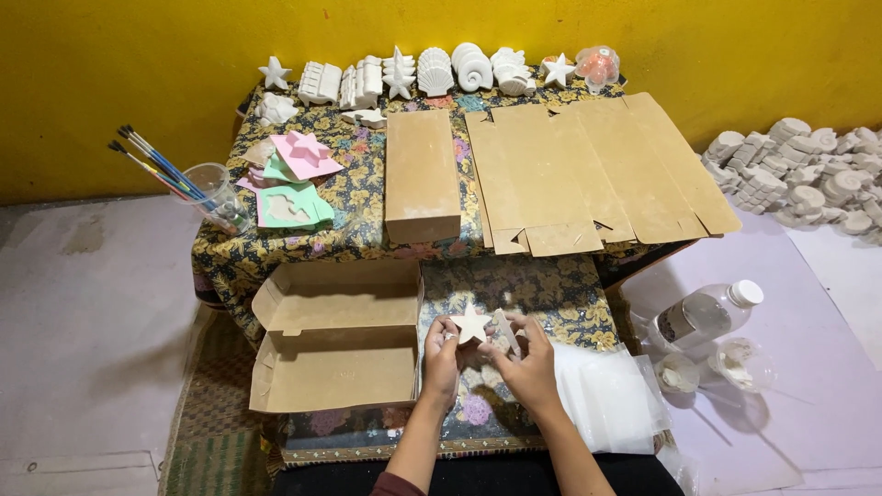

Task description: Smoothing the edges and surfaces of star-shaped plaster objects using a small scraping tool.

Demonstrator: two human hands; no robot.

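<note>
Both my hands meet over the flowered cloth in front of me. My left hand point(440, 356) grips a white plaster star point(471, 323) by its left side. My right hand point(525, 360) touches the star's right side and also holds a thin clear plastic bag point(503, 330) beside it. An open brown cardboard box point(336, 334) lies just to the left of my hands, its lid folded back. A stack of clear plastic bags point(611, 397) rests just to the right.
On the flowered table point(363, 211) lie a closed brown box point(421, 174), flat unfolded cartons point(597, 174), a row of white plaster figures point(432, 73), pastel moulds point(292, 179) and a cup of brushes point(213, 195). A plastic bottle point(707, 314), small cups point(742, 362) and piled plaster pieces point(799, 174) sit on the right.
</note>
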